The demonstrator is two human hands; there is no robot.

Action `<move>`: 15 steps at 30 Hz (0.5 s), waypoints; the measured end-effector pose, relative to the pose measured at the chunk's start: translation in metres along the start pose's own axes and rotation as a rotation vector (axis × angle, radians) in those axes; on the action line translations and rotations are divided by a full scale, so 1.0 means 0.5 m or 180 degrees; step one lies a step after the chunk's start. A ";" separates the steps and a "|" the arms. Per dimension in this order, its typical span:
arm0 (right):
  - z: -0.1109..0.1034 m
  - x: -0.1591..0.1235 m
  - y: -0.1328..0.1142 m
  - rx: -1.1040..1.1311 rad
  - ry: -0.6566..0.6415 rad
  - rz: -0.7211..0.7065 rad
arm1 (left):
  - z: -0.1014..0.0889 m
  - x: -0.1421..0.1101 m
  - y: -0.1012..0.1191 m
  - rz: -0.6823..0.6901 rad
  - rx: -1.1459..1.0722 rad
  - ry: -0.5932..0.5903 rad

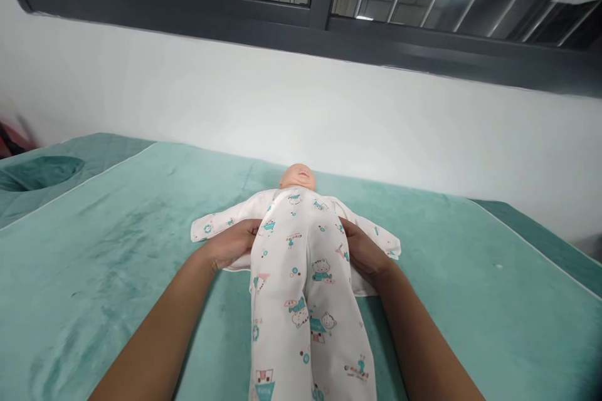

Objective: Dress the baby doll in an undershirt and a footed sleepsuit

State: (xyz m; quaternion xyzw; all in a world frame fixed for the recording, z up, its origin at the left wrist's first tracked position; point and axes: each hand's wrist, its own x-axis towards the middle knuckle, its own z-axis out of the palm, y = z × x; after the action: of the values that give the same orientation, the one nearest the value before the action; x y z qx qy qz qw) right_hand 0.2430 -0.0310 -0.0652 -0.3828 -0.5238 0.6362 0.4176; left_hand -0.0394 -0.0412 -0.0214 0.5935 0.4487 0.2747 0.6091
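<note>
A baby doll (298, 177) lies on its back on a teal blanket (117, 244), head toward the wall, feet toward me. It wears a white printed sleepsuit (301, 276) with small cartoon animals. My left hand (234, 242) is pressed against the doll's left side at the waist, fingers curled round the body. My right hand (362, 249) grips the opposite side the same way, fingers partly hidden behind the suit. The sleeves spread out flat to either side.
The blanket covers a wide bed that reaches a white wall (329, 113) under a dark-framed window (320, 12). A darker green cushion or hollow (37, 172) sits at the far left. Something red shows blurred at the left edge.
</note>
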 end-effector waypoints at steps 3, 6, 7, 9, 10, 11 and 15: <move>0.003 -0.002 -0.007 -0.0120 -0.0147 0.0028 | 0.015 -0.008 -0.005 -0.0045 -0.0383 0.0126; 0.007 -0.006 -0.015 -0.0216 -0.0223 0.0112 | 0.024 -0.012 -0.014 -0.0087 -0.0705 0.0380; 0.008 -0.007 -0.017 -0.0252 -0.0209 0.0131 | 0.027 -0.012 -0.017 -0.0079 -0.0786 0.0426; 0.011 -0.009 -0.020 -0.0323 -0.0212 0.0146 | 0.030 -0.013 -0.024 -0.0027 -0.0877 0.0457; 0.012 -0.009 -0.021 -0.0354 -0.0227 0.0136 | 0.031 -0.014 -0.027 0.0020 -0.0856 0.0480; 0.013 -0.010 -0.021 -0.0382 -0.0243 0.0119 | 0.032 -0.015 -0.029 0.0079 -0.0770 0.0513; 0.015 -0.010 -0.018 -0.0472 -0.0164 0.0023 | 0.034 -0.023 -0.031 0.0285 -0.0169 0.0686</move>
State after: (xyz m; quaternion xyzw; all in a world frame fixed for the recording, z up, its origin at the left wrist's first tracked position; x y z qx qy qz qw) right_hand 0.2389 -0.0372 -0.0549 -0.3981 -0.5786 0.6068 0.3722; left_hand -0.0328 -0.0616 -0.0358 0.5636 0.4772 0.3757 0.5599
